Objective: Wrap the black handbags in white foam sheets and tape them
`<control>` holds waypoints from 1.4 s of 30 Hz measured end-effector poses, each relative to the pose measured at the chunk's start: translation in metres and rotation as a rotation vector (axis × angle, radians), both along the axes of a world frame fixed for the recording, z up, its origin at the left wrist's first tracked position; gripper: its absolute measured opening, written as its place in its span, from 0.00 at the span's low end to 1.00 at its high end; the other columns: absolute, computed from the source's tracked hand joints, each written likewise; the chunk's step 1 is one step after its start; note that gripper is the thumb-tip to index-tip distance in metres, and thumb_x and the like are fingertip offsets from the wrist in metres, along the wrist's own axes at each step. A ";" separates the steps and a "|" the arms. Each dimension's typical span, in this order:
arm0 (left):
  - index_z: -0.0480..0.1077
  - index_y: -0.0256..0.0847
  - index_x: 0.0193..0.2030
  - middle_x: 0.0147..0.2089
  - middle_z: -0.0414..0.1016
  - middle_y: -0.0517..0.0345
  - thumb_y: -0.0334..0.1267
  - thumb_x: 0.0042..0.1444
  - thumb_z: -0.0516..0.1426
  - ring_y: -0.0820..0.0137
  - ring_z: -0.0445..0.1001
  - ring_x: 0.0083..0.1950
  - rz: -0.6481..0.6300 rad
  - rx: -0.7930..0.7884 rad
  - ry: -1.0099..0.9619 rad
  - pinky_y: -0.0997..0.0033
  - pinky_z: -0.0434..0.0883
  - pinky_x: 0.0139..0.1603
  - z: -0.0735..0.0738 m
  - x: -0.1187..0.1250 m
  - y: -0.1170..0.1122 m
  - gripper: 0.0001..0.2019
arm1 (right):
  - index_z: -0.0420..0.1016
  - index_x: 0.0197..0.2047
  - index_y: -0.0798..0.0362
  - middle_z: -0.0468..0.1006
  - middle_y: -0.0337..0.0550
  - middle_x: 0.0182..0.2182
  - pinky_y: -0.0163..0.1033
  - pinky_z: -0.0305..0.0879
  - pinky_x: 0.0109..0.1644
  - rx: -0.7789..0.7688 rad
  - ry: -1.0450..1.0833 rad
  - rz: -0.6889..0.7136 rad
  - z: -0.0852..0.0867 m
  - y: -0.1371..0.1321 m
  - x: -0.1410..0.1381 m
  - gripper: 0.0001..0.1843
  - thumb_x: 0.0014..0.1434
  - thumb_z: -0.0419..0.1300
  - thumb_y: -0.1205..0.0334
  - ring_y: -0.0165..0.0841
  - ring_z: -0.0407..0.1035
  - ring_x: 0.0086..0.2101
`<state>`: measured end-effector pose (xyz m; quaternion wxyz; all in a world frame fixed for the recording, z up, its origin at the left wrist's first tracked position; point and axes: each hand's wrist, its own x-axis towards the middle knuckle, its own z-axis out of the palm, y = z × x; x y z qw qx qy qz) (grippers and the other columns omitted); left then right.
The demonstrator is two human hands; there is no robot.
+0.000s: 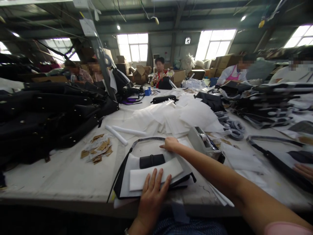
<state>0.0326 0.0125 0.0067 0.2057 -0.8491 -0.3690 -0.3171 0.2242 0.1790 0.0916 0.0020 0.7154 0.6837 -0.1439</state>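
A black handbag (122, 174) lies flat at the table's front edge, covered in white wrapping sheet. My left hand (154, 191) rests on it with fingers stretched out, pressing a folded white foam strip (139, 179) against the bag. Just above the strip is a small black piece with a band across it (152, 161). The plastic-wrapped handle (144, 139) arches over the far side of the bag. At the right part of that arch, my right hand (171, 144) is closed around the handle, one finger poking out to the left; the hand hides that stretch.
A grey tape dispenser (205, 145) stands right of the bag. Foam sheets (171, 116) are heaped behind, with two white rolls (116, 135) beside them. Small packets (97, 148) and piled black bags (49, 114) lie left. A co-worker's hand (304, 171) touches another bag at right.
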 end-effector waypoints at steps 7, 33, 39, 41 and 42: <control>0.58 0.57 0.69 0.67 0.68 0.60 0.39 0.71 0.41 0.62 0.67 0.67 -0.007 -0.005 -0.018 0.56 0.67 0.64 -0.003 0.000 0.001 0.23 | 0.71 0.55 0.55 0.74 0.49 0.52 0.51 0.72 0.51 -0.121 -0.023 -0.152 -0.012 0.013 0.001 0.18 0.66 0.61 0.55 0.39 0.72 0.48; 0.55 0.52 0.71 0.70 0.64 0.54 0.30 0.68 0.46 0.57 0.64 0.69 0.002 -0.106 0.148 0.52 0.68 0.65 0.010 -0.004 0.014 0.27 | 0.83 0.45 0.49 0.85 0.42 0.42 0.41 0.73 0.51 0.380 0.740 0.290 0.009 -0.093 0.049 0.14 0.60 0.58 0.64 0.39 0.79 0.43; 0.58 0.52 0.70 0.70 0.62 0.52 0.29 0.66 0.50 0.57 0.63 0.69 0.015 -0.147 0.134 0.51 0.66 0.66 0.008 -0.003 0.029 0.27 | 0.76 0.57 0.47 0.79 0.43 0.53 0.51 0.62 0.66 0.459 0.553 0.655 -0.014 -0.130 0.056 0.24 0.62 0.52 0.73 0.37 0.70 0.58; 0.59 0.51 0.70 0.71 0.62 0.52 0.28 0.66 0.50 0.57 0.62 0.70 0.017 -0.165 0.135 0.50 0.65 0.67 0.008 -0.002 0.031 0.27 | 0.73 0.60 0.46 0.77 0.44 0.56 0.54 0.59 0.68 0.515 0.516 0.709 -0.026 -0.134 0.057 0.26 0.63 0.51 0.73 0.37 0.66 0.61; 0.60 0.51 0.69 0.71 0.62 0.53 0.28 0.65 0.50 0.57 0.62 0.70 0.019 -0.175 0.142 0.50 0.65 0.67 0.009 -0.001 0.030 0.27 | 0.72 0.62 0.46 0.76 0.44 0.57 0.54 0.59 0.68 0.536 0.507 0.716 -0.031 -0.135 0.057 0.26 0.63 0.51 0.73 0.37 0.65 0.61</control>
